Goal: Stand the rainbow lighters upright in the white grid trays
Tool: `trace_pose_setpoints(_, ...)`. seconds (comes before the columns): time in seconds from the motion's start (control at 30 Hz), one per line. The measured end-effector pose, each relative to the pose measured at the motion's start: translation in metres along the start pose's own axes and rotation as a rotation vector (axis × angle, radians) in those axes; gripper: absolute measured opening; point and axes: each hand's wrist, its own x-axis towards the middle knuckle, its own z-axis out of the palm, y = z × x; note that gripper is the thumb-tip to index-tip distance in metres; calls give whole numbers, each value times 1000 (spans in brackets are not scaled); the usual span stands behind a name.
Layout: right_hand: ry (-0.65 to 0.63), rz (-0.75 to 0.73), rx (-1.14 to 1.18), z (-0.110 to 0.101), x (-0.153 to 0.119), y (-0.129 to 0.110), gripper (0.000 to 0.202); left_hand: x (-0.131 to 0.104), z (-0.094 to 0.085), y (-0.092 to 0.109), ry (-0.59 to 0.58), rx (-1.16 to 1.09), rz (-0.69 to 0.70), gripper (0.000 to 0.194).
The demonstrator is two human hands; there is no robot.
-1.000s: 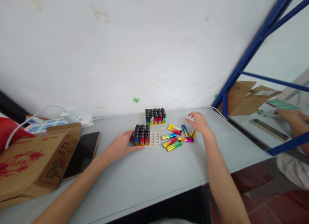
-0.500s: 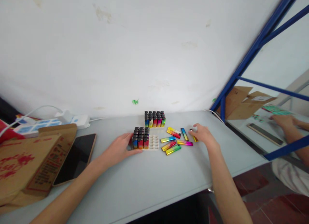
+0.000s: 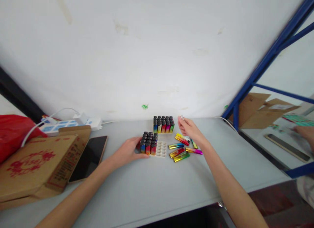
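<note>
My left hand (image 3: pixel 129 151) is closed around the left end of a white tray (image 3: pixel 161 149), its thumb along the front edge. Several black-topped lighters (image 3: pixel 148 143) stand upright in the tray's left part, while round sockets show bare on its right. Raised above the loose pile, my right hand (image 3: pixel 190 127) has its fingers closed on a lighter (image 3: pixel 182 117); only its metal tip shows. Below that hand, several shiny coloured lighters (image 3: pixel 181 156) lie scattered on the table. A second block of upright lighters (image 3: pixel 164 124) stands behind the tray.
To the left are a cardboard box (image 3: pixel 31 162), a dark tablet-like device (image 3: pixel 88 157), a white power strip (image 3: pixel 94 123) and a red bag (image 3: pixel 17 133). A blue metal frame (image 3: pixel 260 66) rises at the right. Beyond it, another person's hand (image 3: pixel 304 133) shows.
My right hand has lifted a lighter from the right side of the pile and carried it up and left. My left hand stays at the tray. The camera view has shifted slightly.
</note>
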Motion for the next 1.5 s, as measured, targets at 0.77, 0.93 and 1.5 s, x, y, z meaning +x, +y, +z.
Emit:
trace_pose_setpoints(0.77, -67, -269, -358, 57, -25, 33, 41, -3, -3, 6, 0, -49, -7, 71)
trace_pose_setpoints(0.93, -85, -411, -575, 50, -26, 32, 39, -3, 0, 2, 10, -46, -11, 70)
trace_pose_setpoints(1.5, -217, -455, -756, 57, -15, 44, 35, -3, 1, 2, -6, 5, -5, 70)
